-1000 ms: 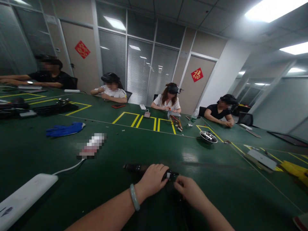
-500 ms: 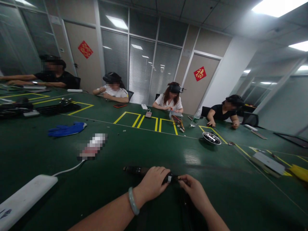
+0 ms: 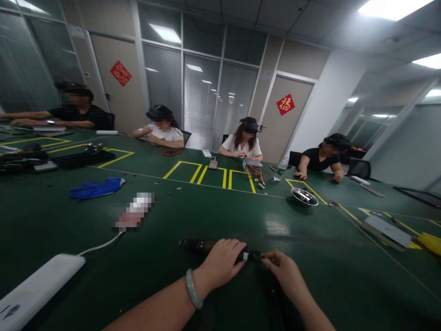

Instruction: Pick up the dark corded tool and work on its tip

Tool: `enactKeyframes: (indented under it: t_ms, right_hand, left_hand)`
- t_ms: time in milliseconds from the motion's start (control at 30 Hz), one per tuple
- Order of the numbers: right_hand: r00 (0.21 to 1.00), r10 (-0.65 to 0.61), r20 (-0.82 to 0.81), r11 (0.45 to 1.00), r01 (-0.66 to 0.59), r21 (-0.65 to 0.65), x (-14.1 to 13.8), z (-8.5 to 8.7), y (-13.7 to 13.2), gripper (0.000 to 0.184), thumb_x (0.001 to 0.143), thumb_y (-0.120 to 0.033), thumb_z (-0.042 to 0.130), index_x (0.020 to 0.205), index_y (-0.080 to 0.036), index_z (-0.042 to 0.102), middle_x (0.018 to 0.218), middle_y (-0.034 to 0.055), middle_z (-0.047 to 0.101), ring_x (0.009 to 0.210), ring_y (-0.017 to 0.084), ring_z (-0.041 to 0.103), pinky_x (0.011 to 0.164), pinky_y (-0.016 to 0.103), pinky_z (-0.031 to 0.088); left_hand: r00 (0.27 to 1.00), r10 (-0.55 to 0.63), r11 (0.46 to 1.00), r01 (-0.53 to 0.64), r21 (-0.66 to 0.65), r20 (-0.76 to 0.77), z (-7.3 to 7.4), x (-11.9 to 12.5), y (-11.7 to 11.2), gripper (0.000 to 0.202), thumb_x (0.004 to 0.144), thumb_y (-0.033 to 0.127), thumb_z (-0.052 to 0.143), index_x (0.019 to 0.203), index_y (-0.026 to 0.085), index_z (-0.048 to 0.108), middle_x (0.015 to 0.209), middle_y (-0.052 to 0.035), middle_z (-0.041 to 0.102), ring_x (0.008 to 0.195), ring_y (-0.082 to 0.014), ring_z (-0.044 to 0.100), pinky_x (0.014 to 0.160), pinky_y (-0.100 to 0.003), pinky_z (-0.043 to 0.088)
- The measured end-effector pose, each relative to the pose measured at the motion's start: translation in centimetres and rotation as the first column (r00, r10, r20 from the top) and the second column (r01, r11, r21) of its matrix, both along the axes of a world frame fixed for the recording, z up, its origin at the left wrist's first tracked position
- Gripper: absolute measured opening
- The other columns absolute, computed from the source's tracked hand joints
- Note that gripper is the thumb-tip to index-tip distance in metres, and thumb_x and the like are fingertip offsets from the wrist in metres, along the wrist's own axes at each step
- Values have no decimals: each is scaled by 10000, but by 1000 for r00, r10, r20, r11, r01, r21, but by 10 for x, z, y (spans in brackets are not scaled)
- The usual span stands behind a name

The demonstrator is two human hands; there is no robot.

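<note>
A long black rod-like part (image 3: 195,245) with a small white label lies crosswise on the green table (image 3: 220,207). Over its middle, my left hand (image 3: 225,259) is wrapped with the fingers closed, hiding much of it. At the part's right end, the thumb and forefinger of my right hand (image 3: 280,269) are pinched together. Whatever they pinch is too small and dark to make out. Another dark long shape, hard to tell from the table, runs toward me under my right wrist.
To the left are a white power bank (image 3: 44,285) with a cable, a blue glove (image 3: 96,188) and black gear (image 3: 69,156). Farther off stand a metal bowl (image 3: 304,197) and a plastic bottle (image 3: 281,168). Several people sit working across the table.
Both hands keep nearly the same hold on the black part. My right hand's fingertips have shifted slightly right; the whole view has moved a little.
</note>
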State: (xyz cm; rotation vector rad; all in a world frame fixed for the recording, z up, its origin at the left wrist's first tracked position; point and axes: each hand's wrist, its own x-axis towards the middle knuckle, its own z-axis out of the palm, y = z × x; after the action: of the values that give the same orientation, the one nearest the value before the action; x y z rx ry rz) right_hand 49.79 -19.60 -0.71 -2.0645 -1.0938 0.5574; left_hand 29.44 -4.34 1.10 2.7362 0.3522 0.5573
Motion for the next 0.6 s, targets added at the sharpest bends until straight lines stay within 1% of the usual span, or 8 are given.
enactKeyframes:
  t_ms: [167,267,400,600]
  right_hand:
    - [999,6,54,1000,-6,-2,-4,7,0,233,794,-407,586,864,-208,684,783,13,699,720,185,645,642,249,444]
    - [992,2,127,1000,-2,4,-5,7,0,220,798,-397,579,851,-207,677,732,4,679,677,172,629,610,241,426]
    - [980,1,200,999,-7,31,-7,4,-1,183,796,-362,573,830,-210,670,697,-4,655,633,159,605,579,240,401]
    - [974,-30,223,999,22,39,-9,9,-3,147,788,-337,574,801,-213,652,675,-15,640,618,150,593,561,235,384]
  left_hand:
    - [999,-22,1000,22,19,26,0,0,0,457,894,340,571,1331,288,451,1231,-36,574,1086,-207,545,937,-374,418]
    - [999,-33,999,32,33,37,3,0,-2,422,900,297,564,1312,312,475,1258,-23,569,1089,-203,551,936,-373,419]
    - [999,-35,999,33,41,34,5,1,-4,411,893,256,563,1296,300,494,1275,-23,569,1112,-205,550,946,-375,415]
    - [998,-37,999,35,34,47,5,1,-4,398,897,269,558,1291,295,499,1264,-25,579,1112,-205,551,943,-378,409]
